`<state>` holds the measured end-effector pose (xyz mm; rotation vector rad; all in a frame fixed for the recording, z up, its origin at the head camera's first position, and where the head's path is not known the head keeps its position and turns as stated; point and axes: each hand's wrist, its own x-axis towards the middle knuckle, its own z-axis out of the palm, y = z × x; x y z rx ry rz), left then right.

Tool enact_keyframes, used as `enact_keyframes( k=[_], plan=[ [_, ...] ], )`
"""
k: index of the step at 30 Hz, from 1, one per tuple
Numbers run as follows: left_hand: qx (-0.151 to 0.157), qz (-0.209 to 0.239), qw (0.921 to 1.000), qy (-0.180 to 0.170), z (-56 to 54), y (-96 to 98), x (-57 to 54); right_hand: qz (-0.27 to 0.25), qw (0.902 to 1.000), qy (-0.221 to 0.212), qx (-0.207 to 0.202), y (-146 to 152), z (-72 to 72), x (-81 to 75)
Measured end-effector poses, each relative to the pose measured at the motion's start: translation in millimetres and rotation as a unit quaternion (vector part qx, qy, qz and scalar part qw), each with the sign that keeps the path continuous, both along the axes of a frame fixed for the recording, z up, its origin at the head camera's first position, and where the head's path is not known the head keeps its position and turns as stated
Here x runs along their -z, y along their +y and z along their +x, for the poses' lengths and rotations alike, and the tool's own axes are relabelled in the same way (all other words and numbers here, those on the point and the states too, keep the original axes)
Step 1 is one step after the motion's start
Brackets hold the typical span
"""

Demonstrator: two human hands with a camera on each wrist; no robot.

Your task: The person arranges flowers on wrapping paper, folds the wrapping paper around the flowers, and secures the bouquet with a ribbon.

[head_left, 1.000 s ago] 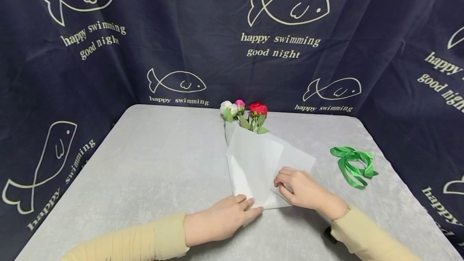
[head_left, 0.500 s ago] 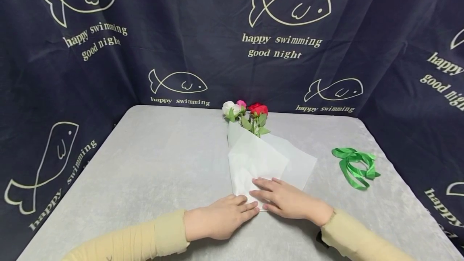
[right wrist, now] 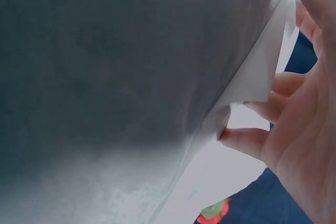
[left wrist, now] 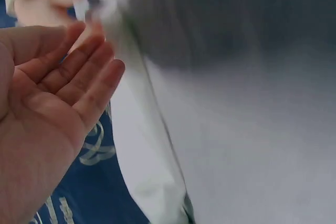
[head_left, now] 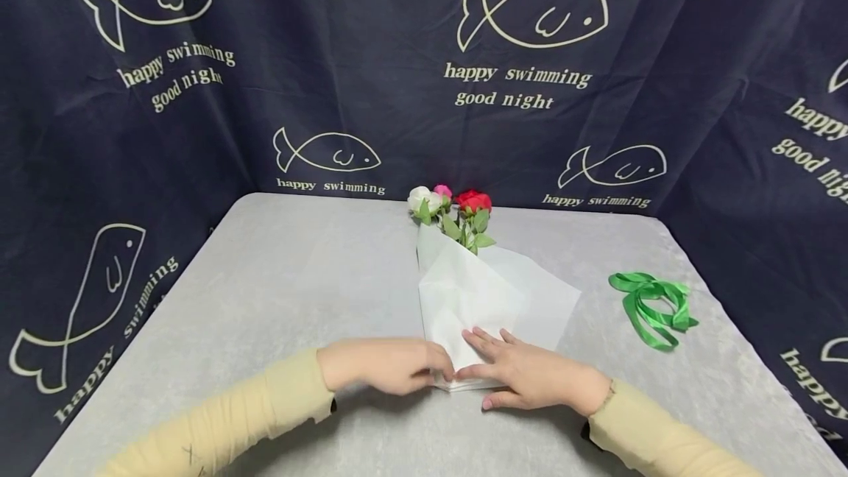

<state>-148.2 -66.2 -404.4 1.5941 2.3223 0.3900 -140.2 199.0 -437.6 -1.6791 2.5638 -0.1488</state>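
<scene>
White wrapping paper (head_left: 464,293) lies folded over a small bunch of flowers on the table. A white rose (head_left: 424,201), a pink bloom (head_left: 442,191) and a red rose (head_left: 473,202) stick out at its far end with green leaves; the stems are hidden inside. My right hand (head_left: 530,375) rests on the lower right of the fold, fingers spread and pressing it. At the narrow near end, my left hand (head_left: 404,366) is by the paper's left edge. The left wrist view shows its fingers loosely extended, gripping nothing.
A loose coil of green satin ribbon (head_left: 656,308) lies on the right side of the grey cloth-covered table (head_left: 318,271). Dark blue curtains (head_left: 371,79) printed with fish hang behind and on both sides.
My right hand has moved left, bringing the paper's right flap over, and now lies flat on it with fingers spread. My left hand has shifted slightly left from its pressing spot.
</scene>
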Motion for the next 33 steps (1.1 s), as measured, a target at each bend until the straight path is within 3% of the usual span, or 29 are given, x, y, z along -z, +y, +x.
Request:
enact_keyframes(
  k=[3, 8, 12, 16, 20, 24, 28, 33],
  plan=[
    [-0.064, -0.001, 0.9979, -0.013, -25.6, -2.7, -6.5, 0.006, 0.9999, -0.012, -0.006, 1.3, -1.0, 0.4],
    [-0.176, 0.029, 0.9833, 0.036, -83.5, -7.2, -13.4, 0.001, 0.9998, -0.014, -0.012, 1.7, -2.4, 0.0],
    [-0.229, 0.066, 0.9668, 0.093, -127.9, -5.7, -15.0, -0.002, 0.9998, 0.001, -0.021, 1.0, -3.6, -0.7],
    [-0.256, 0.085, 0.9539, 0.133, -160.5, -1.0, -11.7, -0.014, 0.998, 0.037, -0.049, -0.7, -4.5, -1.3],
    [-0.258, 0.091, 0.9525, 0.134, -183.1, 1.5, -5.4, -0.033, 0.9926, 0.08, -0.084, -3.0, -5.5, -1.5],
    [-0.249, 0.104, 0.9556, 0.118, -197.6, 1.4, -0.6, -0.036, 0.9895, 0.098, -0.099, -4.2, -4.8, -1.6],
    [-0.246, 0.112, 0.9566, 0.11, -206.1, -0.4, 1.0, -0.027, 0.9908, 0.092, -0.096, -3.1, -2.8, -0.8],
    [-0.23, 0.092, 0.9581, 0.144, -213.0, -6.0, 0.9, -0.028, 0.9903, 0.1, -0.093, 0.5, -2.9, -0.7]
  ],
)
